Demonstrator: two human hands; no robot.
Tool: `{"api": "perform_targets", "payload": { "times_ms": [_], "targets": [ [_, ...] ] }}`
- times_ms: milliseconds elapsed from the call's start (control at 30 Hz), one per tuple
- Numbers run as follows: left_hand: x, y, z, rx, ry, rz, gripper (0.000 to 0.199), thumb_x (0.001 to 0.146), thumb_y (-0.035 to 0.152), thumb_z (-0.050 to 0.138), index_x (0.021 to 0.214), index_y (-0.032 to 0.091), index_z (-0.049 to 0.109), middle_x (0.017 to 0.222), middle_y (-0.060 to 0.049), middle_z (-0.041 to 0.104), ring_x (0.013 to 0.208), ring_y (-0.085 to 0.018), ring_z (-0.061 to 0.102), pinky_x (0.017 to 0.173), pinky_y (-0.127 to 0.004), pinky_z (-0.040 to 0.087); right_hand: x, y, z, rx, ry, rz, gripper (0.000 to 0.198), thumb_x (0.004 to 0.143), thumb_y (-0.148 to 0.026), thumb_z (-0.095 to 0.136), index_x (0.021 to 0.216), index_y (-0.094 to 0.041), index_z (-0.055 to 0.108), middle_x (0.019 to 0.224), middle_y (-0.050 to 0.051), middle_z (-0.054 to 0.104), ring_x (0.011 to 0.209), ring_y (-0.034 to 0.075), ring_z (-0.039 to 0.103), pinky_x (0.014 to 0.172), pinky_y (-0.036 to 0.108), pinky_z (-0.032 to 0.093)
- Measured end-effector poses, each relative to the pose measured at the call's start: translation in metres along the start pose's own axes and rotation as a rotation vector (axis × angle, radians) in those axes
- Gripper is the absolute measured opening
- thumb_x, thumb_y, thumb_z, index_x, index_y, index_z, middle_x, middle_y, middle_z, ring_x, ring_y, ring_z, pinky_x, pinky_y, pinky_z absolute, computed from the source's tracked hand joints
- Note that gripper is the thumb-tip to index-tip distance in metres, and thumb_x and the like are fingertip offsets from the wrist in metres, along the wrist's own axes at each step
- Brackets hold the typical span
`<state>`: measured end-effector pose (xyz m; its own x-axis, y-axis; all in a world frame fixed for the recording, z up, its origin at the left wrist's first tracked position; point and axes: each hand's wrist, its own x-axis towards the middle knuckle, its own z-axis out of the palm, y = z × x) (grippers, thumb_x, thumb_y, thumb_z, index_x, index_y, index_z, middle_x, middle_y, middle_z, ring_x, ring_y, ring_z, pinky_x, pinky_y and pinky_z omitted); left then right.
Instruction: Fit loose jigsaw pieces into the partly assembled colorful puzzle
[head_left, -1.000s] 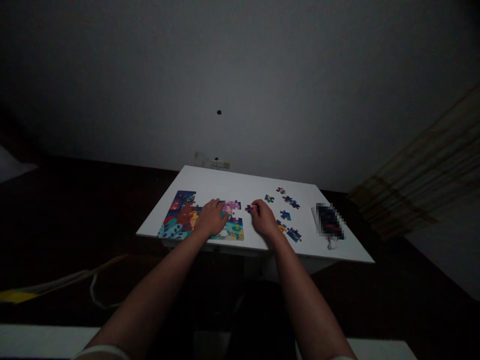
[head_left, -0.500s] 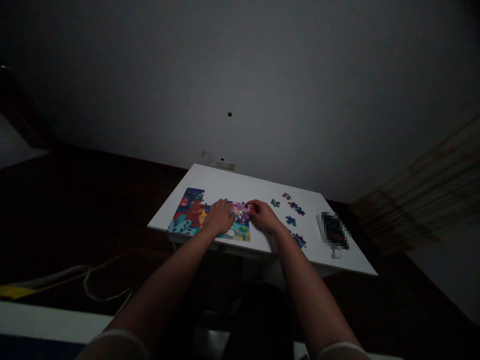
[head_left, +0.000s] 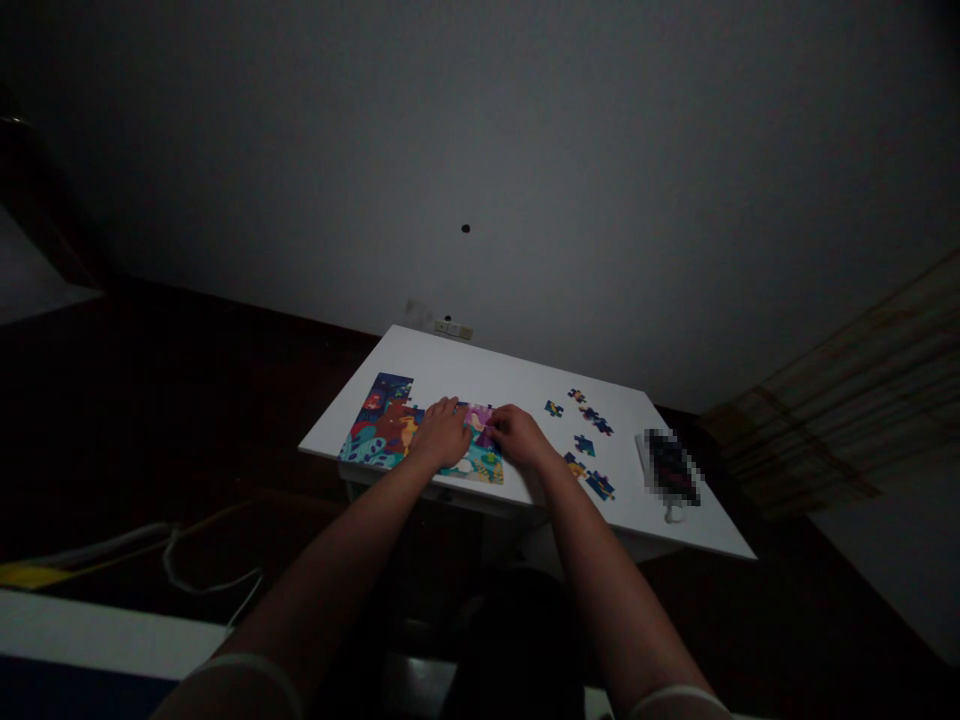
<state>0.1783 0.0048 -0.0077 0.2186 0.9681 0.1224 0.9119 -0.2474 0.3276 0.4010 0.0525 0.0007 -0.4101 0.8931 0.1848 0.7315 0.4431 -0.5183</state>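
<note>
A partly joined jigsaw puzzle (head_left: 375, 430) with a colourful animal picture lies near the table's front edge. My left hand (head_left: 441, 436) rests flat on its middle, fingers stretched out. At the puzzle's right side, my right hand (head_left: 519, 436) has its fingertips pinched on a purple puzzle piece (head_left: 486, 434), which sits against the joined part; the fingers partly cover it. Loose puzzle pieces lie to the right of that hand, among them a dark blue piece (head_left: 584, 446) and a small piece (head_left: 553, 409) farther back.
The white table (head_left: 480, 365) stands near a grey wall with a socket strip (head_left: 454, 329) low on it. A blurred-out dark object (head_left: 671, 467) lies at the table's right. White cables (head_left: 187, 590) hang at the lower left, and a striped curtain (head_left: 817, 420) is at the right.
My right hand has shifted slightly left, pressing closer on the purple piece, and the gaps around it look smaller. My left hand stays on the puzzle. The camera view has moved a little.
</note>
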Motion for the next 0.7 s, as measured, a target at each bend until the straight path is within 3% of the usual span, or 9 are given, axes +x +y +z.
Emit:
{"api": "perform_targets", "payload": {
  "times_ms": [167,333,467,567,700],
  "targets": [
    [0.002,-0.002,0.005,-0.001,0.044,0.008,0.057,0.113,0.038,0.052,0.165,0.016,0.061,0.18,-0.023,0.051,0.169,-0.038,0.045,0.14,-0.056,0.032,-0.02,-0.014,0.005,-0.071,0.014,-0.06,0.019,0.099,-0.02,0.074,0.102,-0.026,0.092,0.118,0.011,0.087,0.112,0.03,0.077,0.112,0.043,0.055],
    [0.005,-0.005,0.006,0.018,0.046,0.014,0.058,0.112,0.041,0.054,0.165,0.018,0.061,0.179,-0.02,0.053,0.168,-0.037,0.046,0.14,-0.054,0.033,-0.046,-0.015,0.009,-0.112,0.063,-0.019,0.039,0.107,-0.021,0.063,0.137,-0.031,0.085,0.146,0.01,0.082,0.133,0.03,0.072,0.121,0.043,0.051],
    [0.006,-0.008,0.007,0.043,0.028,0.013,0.059,0.114,0.042,0.051,0.167,0.018,0.06,0.181,-0.02,0.052,0.168,-0.035,0.047,0.14,-0.052,0.033,-0.067,0.019,-0.016,-0.026,0.285,0.078,0.048,0.104,-0.023,0.058,0.148,-0.024,0.077,0.153,0.014,0.076,0.142,0.031,0.069,0.128,0.049,0.049],
    [0.008,-0.01,0.007,0.06,0.032,0.022,0.057,0.114,0.037,0.048,0.167,0.017,0.06,0.181,-0.02,0.052,0.168,-0.035,0.047,0.139,-0.051,0.034,-0.091,0.06,-0.048,0.012,0.472,0.241,0.045,0.101,-0.025,0.05,0.134,-0.02,0.081,0.142,0.016,0.081,0.135,0.031,0.072,0.124,0.05,0.052],
    [0.01,-0.011,0.006,0.095,0.033,0.031,0.058,0.115,0.037,0.046,0.167,0.017,0.062,0.179,-0.019,0.054,0.167,-0.034,0.049,0.139,-0.05,0.036,-0.128,0.107,-0.081,0.024,0.538,0.452,0.04,0.097,-0.031,0.05,0.119,-0.022,0.083,0.121,0.013,0.085,0.117,0.031,0.077,0.11,0.047,0.058]
  ]
}}
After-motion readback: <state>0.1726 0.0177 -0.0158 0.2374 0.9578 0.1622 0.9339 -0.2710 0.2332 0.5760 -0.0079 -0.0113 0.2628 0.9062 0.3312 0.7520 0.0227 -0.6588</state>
